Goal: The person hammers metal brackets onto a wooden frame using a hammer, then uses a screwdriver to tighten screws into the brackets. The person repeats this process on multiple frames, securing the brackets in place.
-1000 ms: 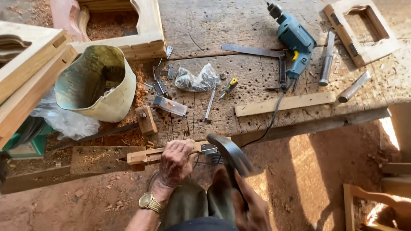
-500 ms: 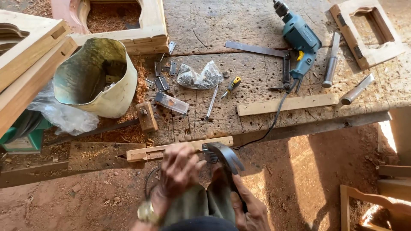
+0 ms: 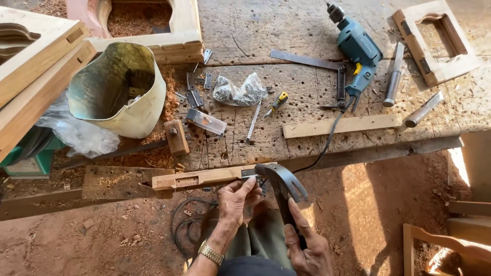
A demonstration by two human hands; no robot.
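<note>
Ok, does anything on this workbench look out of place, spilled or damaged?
Yes. Wood shavings are spilled around a dented, tipped-over metal bucket. The worn benchtop is pocked with small holes. Loose hinges lie scattered beside a crumpled plastic bag.

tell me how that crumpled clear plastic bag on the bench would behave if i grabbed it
The crumpled plastic bag would probably be floppy and change shape in the hand, since it lies in loose wrinkled folds. It looks light, though small dark pieces seem to show inside, so it may sag on one side. It seems unlikely to roll off the workbench.
</note>
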